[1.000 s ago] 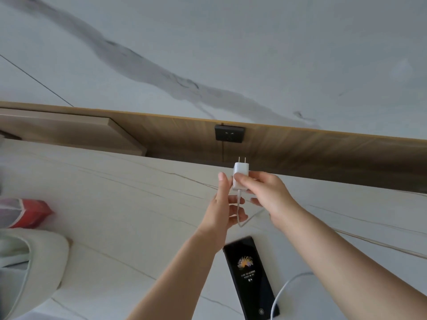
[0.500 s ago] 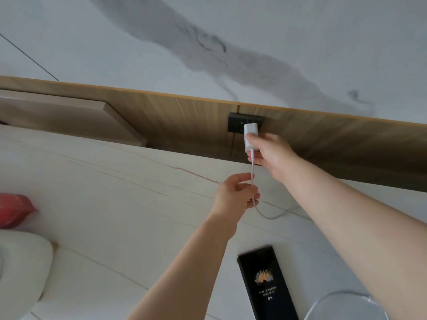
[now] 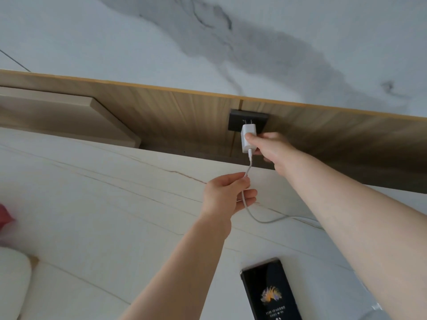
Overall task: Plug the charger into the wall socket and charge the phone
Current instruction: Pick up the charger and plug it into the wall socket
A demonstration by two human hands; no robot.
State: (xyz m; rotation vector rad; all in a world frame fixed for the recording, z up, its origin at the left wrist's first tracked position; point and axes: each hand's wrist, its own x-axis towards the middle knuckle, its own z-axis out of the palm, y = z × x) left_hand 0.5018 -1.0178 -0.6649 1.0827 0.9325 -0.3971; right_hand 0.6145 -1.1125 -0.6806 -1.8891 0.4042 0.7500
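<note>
A white charger is held against the black wall socket on the wooden back panel, its prongs at the socket face. My right hand grips the charger from the right. A white cable hangs from the charger, and my left hand pinches it a little below. The cable then loops along the pale stone counter and passes under my right forearm. The black phone lies face up near the bottom edge, screen lit.
A wooden shelf block juts out at the left under the panel. A red packet and a white rounded object sit at the left edge. Marble wall rises above the panel.
My right hand has carried the charger up from above the counter to the socket. My left hand slid down the cable and stayed lower. The view has moved closer to the wall.
</note>
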